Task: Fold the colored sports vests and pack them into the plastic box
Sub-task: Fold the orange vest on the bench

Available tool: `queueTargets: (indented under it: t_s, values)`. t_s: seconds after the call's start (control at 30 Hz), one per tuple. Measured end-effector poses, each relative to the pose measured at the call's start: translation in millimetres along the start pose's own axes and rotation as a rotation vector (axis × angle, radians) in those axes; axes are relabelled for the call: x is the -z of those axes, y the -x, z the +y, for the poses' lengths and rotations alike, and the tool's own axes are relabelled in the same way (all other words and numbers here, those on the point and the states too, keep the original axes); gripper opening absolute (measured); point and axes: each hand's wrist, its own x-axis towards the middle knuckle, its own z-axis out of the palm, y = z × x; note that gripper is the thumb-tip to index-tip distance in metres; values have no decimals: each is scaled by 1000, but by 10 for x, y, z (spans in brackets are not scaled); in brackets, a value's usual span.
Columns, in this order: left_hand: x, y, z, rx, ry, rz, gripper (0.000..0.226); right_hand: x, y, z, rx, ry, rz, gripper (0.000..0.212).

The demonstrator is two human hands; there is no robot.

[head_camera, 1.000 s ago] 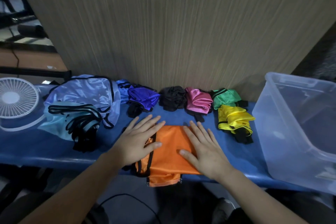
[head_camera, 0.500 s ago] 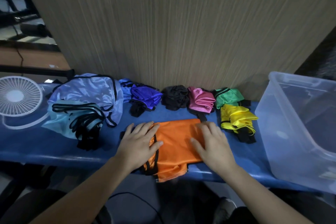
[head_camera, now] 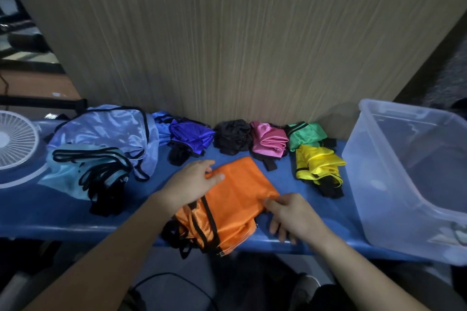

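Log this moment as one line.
step: folding orange vest | left hand: holds far corner | right hand: pinches right edge | box: no vest visible inside

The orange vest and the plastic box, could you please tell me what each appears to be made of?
Orange vest: thin synthetic fabric, probably mesh-like polyester. It has a fine dotted weave, a slight sheen, soft creases and black trim.

Plastic box: translucent, frosted-looking rigid plastic. The blue table shows dimly through its wall, and its rim is moulded.
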Motion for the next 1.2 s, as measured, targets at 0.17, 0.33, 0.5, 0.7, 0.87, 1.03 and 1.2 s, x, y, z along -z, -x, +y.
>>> queueTargets:
  t_s: [0.17,0.33,0.5,0.7,0.87,1.03,1.2]
  values:
    - [50,-390,52,102,-64,-72,57,-40,-92,11,15,-44,56,21]
    - [122,-432,16,72,203,-177,31,-55,-257,-12,54,41,123,25]
    - [202,-345,39,95,531,-281,29,-92,-461,-97,134,83,187,15]
    - [142,-293,52,248,800,-240,38,-105,-532,-219,27,-254,108,23]
    - [144,-286,55,164,879,-253,23,-86,-523,-220,-14,-380,109,37]
    - [202,-260,74,85,983,-248,35,-44,-550,-163,-29,-433,78,43]
    - [232,-213,22,48,1059,-227,41,29,-570,-168,-52,-421,-10,32]
